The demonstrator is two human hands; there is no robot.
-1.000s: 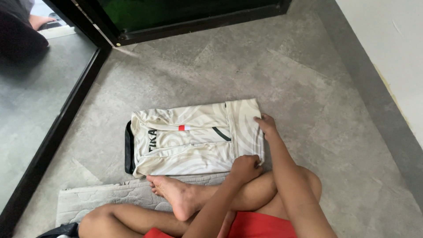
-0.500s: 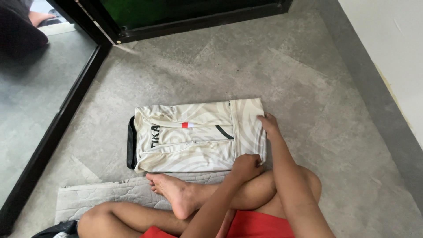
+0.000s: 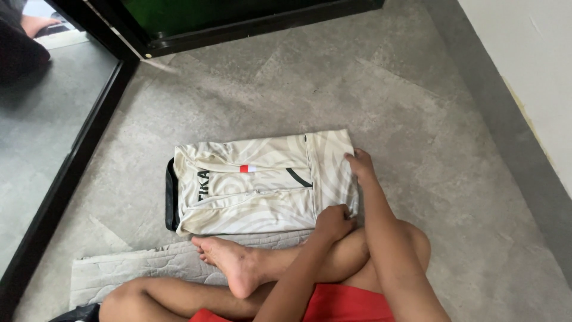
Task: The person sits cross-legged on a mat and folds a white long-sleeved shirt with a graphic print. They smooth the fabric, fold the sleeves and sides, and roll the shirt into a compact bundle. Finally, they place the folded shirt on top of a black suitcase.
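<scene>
A black door frame (image 3: 65,179) runs down the far-left side of a mottled grey floor (image 3: 417,119), and a pale quilted mat (image 3: 137,271) lies near the seated person's bare foot (image 3: 229,262). At the centre, a cream shirt (image 3: 256,188) with faint swirl patterning is folded into a flat rectangle, its dark lining showing along the left edge, and lies on the floor just beyond the crossed legs. The left hand (image 3: 333,222) rests on the shirt's near right corner, fingers curled down onto the cloth. The right hand (image 3: 359,167) sits on the shirt's right edge farther away, fingers bent over the fold and pressing the fabric. Red shorts (image 3: 339,304) show at the bottom; a plain pale wall (image 3: 524,71) rises at right.
</scene>
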